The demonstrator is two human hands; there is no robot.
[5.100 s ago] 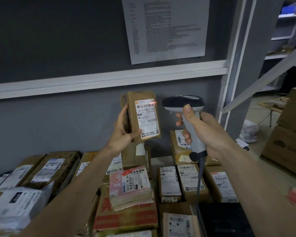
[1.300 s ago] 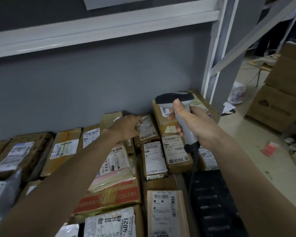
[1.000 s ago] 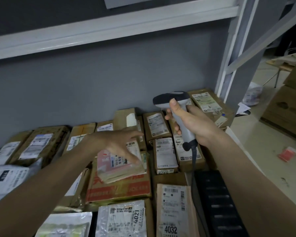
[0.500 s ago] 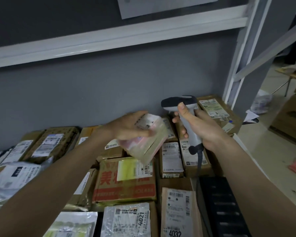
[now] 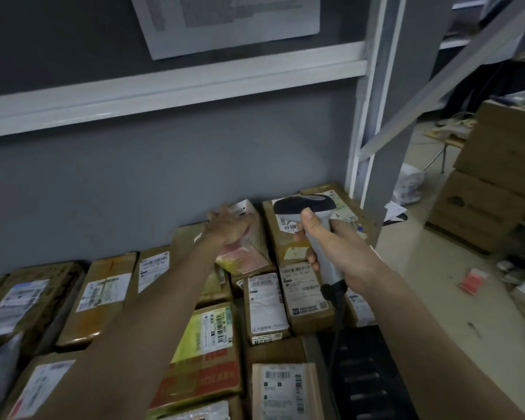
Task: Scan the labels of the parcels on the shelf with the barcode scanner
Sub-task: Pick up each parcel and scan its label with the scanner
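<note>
Against the grey back wall of the shelf, the left hand (image 5: 229,227) is gripping a soft pink plastic-wrapped parcel (image 5: 245,249) with a white label at its upper end, fingers curled over its top face. Its long axis is running from the near lower end up toward the wall, tilted, with the label corner uppermost; whether it is resting on the brown boxes beneath or is held just above them I cannot tell. Just to its right, the right hand (image 5: 340,253) is wrapping around the handle of a grey-and-black pistol-grip barcode scanner (image 5: 311,221), thumb lying up the handle's back. The scanner's handle is standing roughly upright and its dark head is pointing away toward the wall, not at the pink parcel's label, so the head would probably need swinging left for a read. Rows of brown cardboard parcels (image 5: 105,297) with white labels are lying flat across the shelf in front.
</note>
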